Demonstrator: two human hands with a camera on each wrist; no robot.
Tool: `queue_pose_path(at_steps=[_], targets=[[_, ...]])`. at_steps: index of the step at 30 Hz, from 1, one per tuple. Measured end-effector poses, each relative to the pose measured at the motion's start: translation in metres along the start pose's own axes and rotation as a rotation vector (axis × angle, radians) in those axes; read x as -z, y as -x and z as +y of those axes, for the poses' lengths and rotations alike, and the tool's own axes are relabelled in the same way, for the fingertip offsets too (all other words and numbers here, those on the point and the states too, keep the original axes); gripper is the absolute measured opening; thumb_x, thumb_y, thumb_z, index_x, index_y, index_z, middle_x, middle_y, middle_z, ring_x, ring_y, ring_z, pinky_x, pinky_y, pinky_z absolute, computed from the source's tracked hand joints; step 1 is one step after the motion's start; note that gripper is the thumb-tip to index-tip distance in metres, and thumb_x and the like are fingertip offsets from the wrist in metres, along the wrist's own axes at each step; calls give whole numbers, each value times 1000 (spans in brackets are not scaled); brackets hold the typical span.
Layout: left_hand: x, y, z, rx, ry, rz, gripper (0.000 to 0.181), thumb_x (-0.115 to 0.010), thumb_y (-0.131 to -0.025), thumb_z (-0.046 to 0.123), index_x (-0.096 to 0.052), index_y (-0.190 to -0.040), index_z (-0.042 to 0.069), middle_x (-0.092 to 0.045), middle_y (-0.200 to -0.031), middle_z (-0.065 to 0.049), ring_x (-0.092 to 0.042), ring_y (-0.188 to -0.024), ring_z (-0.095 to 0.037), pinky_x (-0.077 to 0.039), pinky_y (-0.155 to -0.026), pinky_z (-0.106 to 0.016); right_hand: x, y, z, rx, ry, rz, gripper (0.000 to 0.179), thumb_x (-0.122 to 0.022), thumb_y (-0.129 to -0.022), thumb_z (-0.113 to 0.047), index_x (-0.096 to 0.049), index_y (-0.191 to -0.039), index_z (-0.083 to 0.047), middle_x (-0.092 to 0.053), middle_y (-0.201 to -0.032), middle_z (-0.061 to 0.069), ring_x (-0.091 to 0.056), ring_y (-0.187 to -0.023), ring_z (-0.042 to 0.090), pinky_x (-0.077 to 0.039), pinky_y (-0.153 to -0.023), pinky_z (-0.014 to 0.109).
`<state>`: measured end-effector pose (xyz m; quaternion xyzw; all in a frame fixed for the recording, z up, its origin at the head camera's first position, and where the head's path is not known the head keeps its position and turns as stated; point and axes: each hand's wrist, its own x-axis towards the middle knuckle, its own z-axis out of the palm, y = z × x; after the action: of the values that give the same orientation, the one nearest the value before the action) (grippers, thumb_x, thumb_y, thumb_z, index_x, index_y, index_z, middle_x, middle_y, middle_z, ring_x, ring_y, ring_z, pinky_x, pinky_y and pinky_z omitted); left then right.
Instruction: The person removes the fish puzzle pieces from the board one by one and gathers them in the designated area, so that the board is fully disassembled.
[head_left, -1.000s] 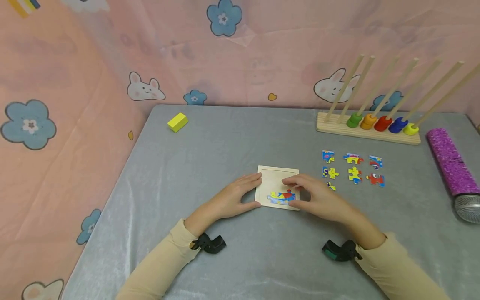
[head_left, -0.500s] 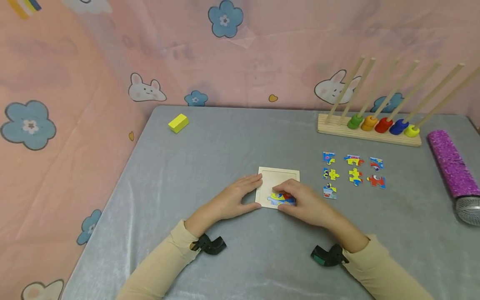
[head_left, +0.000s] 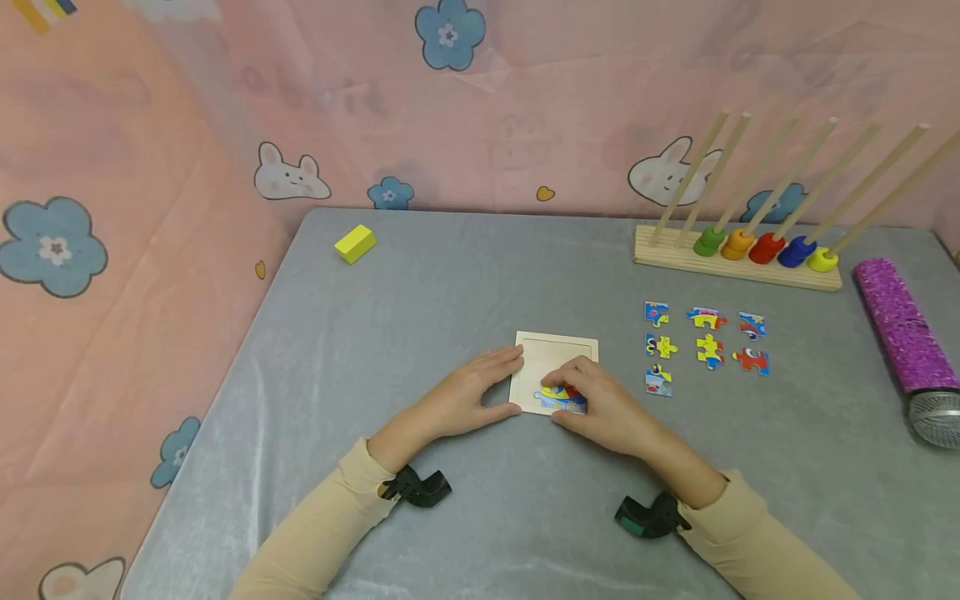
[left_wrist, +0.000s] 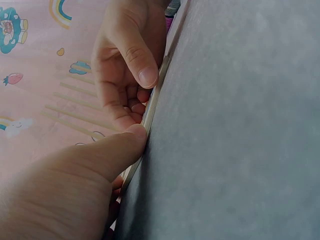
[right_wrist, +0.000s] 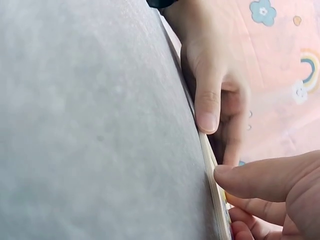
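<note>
A square wooden puzzle tray (head_left: pixel 543 348) lies on the grey cloth, with colourful puzzle pieces (head_left: pixel 558 400) along its near side. My left hand (head_left: pixel 477 395) rests against the tray's left edge, fingers extended toward the upper part and thumb at the near corner. Over the near right part of the tray, my right hand (head_left: pixel 606 410) curls round the placed pieces, index fingertip above them and thumb at the near edge. In the right wrist view that thumb (right_wrist: pixel 240 179) lies at the tray's rim (right_wrist: pixel 212 182). The right palm hides part of the pieces.
Several loose puzzle pieces (head_left: pixel 709 352) lie in rows right of the tray. Behind them stands a wooden peg rack (head_left: pixel 738 265) with coloured beads. A purple glittery microphone (head_left: pixel 903 329) lies at far right, and a yellow block (head_left: pixel 355 244) sits at back left.
My right hand has moved left and slightly nearer over the placed pieces, its fingers closing in on them. One loose piece it covered now shows. The left hand has stayed at the tray's edge.
</note>
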<state>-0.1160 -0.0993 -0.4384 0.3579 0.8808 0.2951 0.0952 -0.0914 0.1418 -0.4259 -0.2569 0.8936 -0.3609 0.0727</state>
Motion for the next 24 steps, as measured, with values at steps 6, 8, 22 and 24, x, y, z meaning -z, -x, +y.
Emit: queue_pose_path(at_steps=[6,8,22,24], targets=[[2,0,1,-6,3,2,65,-65,-90,34,-42,-142,3,-34,-153,-7,-27,-143,-19,-23,-118,-36,-1,0,0,-12,-27,5,35,-75,-79,-9,-64,-112,-10,-56,-108,5,-52,-98,19,-47,-87,39],[2,0,1,-4,5,0,65,-65,-90,34,-42,-142,3,-33,-153,-6,-27,-143,-19,-23,-118,-36,-1,0,0,-11,-31,6,34,-75,-79,-9,-64,-112,-10,-56,-109,5,-52,-99,19,-47,-88,40],[1,0,1,-4,9,0,65,-65,-90,33,-42,-142,3,-33,-153,-7,-27,-143,-20,-22,-118,-38,0,0,-2,-13,-58,10,35,-75,-78,-7,-62,-111,-8,-57,-111,6,-53,-101,20,-46,-91,43],[1,0,1,-5,10,1,65,-65,-90,33,-42,-142,3,-33,-153,-7,-27,-143,-19,-22,-118,-37,1,0,-1,-11,-68,9,35,-74,-79,-6,-61,-111,-8,-57,-111,5,-53,-101,20,-46,-91,43]])
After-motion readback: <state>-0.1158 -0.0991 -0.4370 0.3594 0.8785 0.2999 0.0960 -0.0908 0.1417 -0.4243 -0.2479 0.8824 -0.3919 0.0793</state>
